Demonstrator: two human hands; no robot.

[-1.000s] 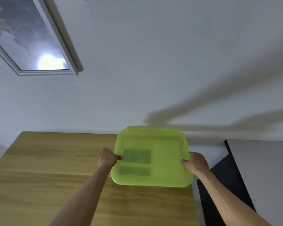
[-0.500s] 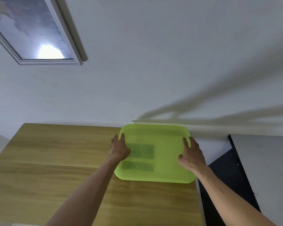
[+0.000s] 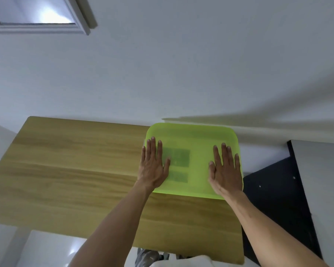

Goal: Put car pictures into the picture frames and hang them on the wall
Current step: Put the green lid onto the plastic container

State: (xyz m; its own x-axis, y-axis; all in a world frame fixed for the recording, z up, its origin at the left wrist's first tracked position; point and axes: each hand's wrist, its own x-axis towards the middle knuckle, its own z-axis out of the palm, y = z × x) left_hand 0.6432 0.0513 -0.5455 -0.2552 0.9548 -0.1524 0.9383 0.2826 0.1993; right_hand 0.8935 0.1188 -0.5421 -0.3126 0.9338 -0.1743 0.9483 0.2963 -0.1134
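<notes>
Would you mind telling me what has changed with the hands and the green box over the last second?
Both hands let go of the green box's side edges. The left hand and right hand now lie flat with straight fingers on its lid. The box stayed at the wooden table's far right corner, against the wall; the framed picture stayed hanging.
</notes>
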